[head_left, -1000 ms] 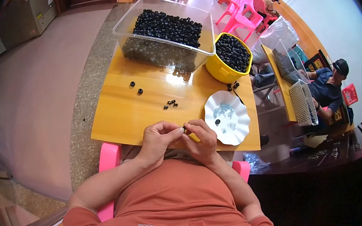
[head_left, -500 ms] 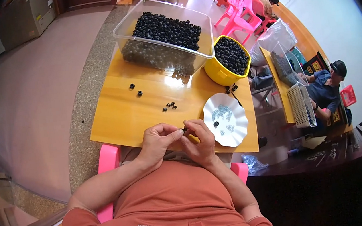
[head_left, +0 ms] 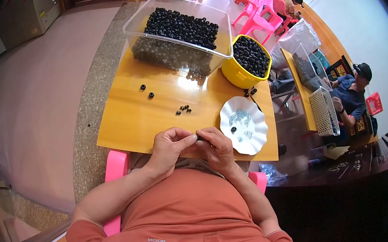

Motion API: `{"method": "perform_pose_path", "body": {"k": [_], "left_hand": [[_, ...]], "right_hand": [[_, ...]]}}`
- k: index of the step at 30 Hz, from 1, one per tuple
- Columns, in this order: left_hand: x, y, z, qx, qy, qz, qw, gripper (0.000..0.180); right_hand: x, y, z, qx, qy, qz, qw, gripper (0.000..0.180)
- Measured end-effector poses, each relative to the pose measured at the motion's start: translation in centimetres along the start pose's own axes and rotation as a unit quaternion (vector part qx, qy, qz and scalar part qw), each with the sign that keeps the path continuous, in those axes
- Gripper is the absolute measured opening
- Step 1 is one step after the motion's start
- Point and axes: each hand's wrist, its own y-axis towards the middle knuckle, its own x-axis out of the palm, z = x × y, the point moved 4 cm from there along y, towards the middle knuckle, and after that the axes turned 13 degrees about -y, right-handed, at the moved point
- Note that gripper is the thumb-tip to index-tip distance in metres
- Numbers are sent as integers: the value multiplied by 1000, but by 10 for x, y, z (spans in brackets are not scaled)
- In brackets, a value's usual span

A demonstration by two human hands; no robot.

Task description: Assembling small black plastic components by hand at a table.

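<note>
Pinching a small dark piece (head_left: pixel 200 138) at the fingertips, just above a table's near edge

A narrow grip is made by both bare hands, brought together in front of the body. The piece is held where the thumb and forefinger of the left hand (head_left: pixel 171 152) meet those of the right hand (head_left: pixel 217 148). It is dark, almost black, and tiny beside the fingers. Most of it is covered by them, so its full shape cannot be told, nor which hand bears more of the hold.

Just right of the hands, a white plate (head_left: pixel 260 130) with a wavy rim is set on the yellow-brown table (head_left: pixel 120 124). Small, pale, glinting bits (head_left: pixel 240 116) are scattered over it, with one black bead (head_left: pixel 233 130) among them. Beyond the fingers, a little cluster of dark pieces (head_left: pixel 183 107) is seen on the wood; farther left, two black rings (head_left: pixel 143 87) are spaced slightly apart.

Along the far side, a large clear tub (head_left: pixel 129 29) and, beside it, a yellow container (head_left: pixel 237 75) are heaped with black beads. At the right, a person in dark clothing (head_left: pixel 351 97) is seated by a white perforated basket (head_left: pixel 319 111). Pink plastic chairs (head_left: pixel 258 12) are seen farther back.
</note>
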Motion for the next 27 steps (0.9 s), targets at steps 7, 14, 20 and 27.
{"method": "perform_pose_path", "body": {"k": [7, 14, 20, 27], "left_hand": [[2, 0, 2, -11, -14, 0, 1000, 7], [2, -1, 4, -22, -28, -3, 999, 7], [3, 0, 4, -29, -35, -1, 999, 7], [1, -1, 4, -35, -56, -5, 998, 8]], "right_hand": [[1, -1, 2, 31, 68, 0, 997, 26], [4, -4, 8, 136, 148, -7, 980, 23], [4, -9, 15, 248, 271, 7, 930, 20], [3, -8, 17, 257, 256, 7, 932, 18]]}}
